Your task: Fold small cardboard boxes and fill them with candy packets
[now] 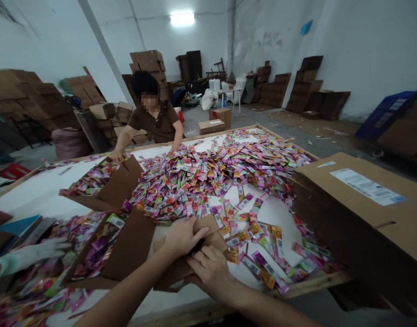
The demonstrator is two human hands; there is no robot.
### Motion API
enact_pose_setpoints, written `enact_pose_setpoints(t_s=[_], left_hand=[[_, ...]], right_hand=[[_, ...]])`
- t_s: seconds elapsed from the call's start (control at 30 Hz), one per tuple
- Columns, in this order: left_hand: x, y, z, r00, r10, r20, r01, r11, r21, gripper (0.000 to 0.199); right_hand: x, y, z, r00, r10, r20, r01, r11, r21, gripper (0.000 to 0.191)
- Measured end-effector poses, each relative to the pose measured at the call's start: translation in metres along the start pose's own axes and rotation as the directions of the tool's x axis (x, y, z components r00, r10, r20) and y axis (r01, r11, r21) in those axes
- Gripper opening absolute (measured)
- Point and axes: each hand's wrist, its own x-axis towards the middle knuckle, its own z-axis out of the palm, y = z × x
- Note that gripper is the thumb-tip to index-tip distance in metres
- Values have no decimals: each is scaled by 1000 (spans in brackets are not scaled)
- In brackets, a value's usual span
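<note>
A small brown cardboard box (172, 274) stands at the near edge of the table in front of me, its flaps partly raised. My left hand (183, 237) is closed on its far upper side, thumb reaching over the flap. With bent fingers my right hand (211, 272), a ring on one finger, grips the near side of the box. The inside of the box is mostly hidden by my hands. Just beyond lies a large heap of small colourful wrapped packets (194, 177), with several loose packets (259, 240) scattered to the right.
Two open cartons (128, 247) (121, 181) with packets stand left. A co-worker (154, 118) reaches over the far side; another person's gloved hand (41, 254) rests among packets at left. A large labelled carton (365, 186) stands right. A wooden rim (313, 284) edges the table.
</note>
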Motion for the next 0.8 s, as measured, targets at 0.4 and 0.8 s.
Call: enact_pose_setpoints(t_s=[0.4,0.8], left_hand=[[17,-15,4,995,31,-98,-26,998,58,53],[-47,13,-15,985,22,173,-50,986,156,113]], right_hand=[[11,5,15,999,1,-46,-3,999,-44,36],[-1,46,-16,986,42,161,-75,977,202,48]])
